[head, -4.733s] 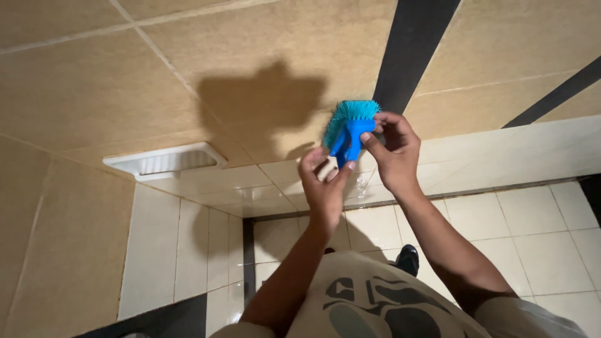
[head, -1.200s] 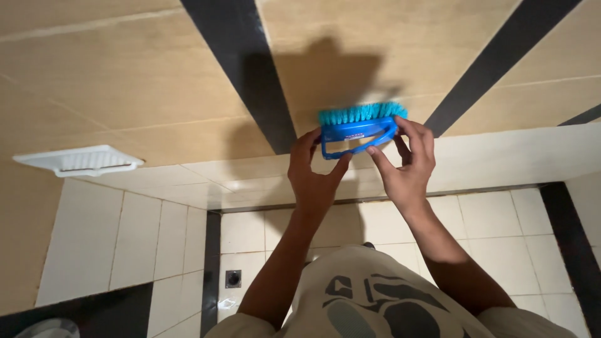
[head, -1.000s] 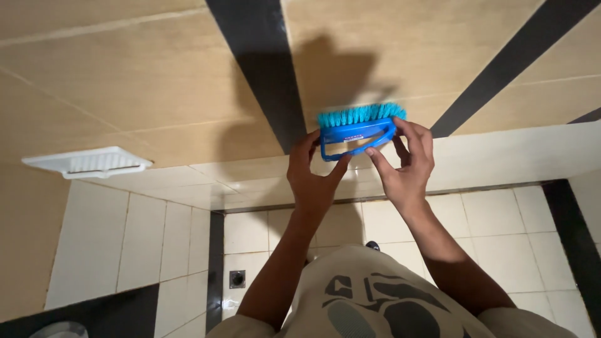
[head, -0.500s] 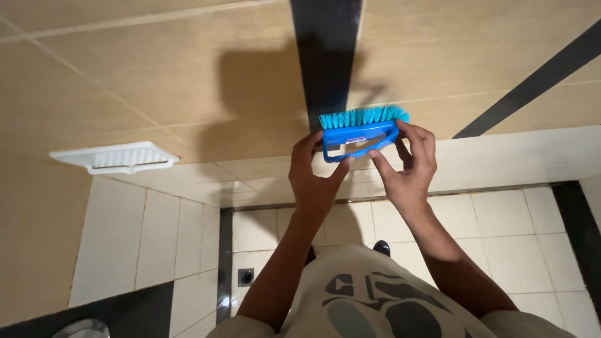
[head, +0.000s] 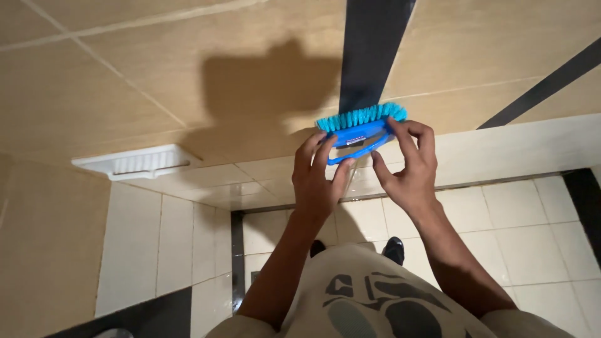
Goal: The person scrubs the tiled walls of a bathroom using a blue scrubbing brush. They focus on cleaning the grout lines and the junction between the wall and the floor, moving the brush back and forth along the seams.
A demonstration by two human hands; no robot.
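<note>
Tan wall tiles [head: 125,75] with a black stripe [head: 372,50] behind — both hands, left [head: 319,181] and right [head: 410,166], clamped on the blue scrub brush [head: 360,128] (bristles up, at the wall) — best kept level, pressure even.

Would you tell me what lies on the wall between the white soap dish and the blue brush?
In the head view, only bare beige tile with the person's shadow lies between the white soap dish and the blue brush; the stretch holds no object.
</note>
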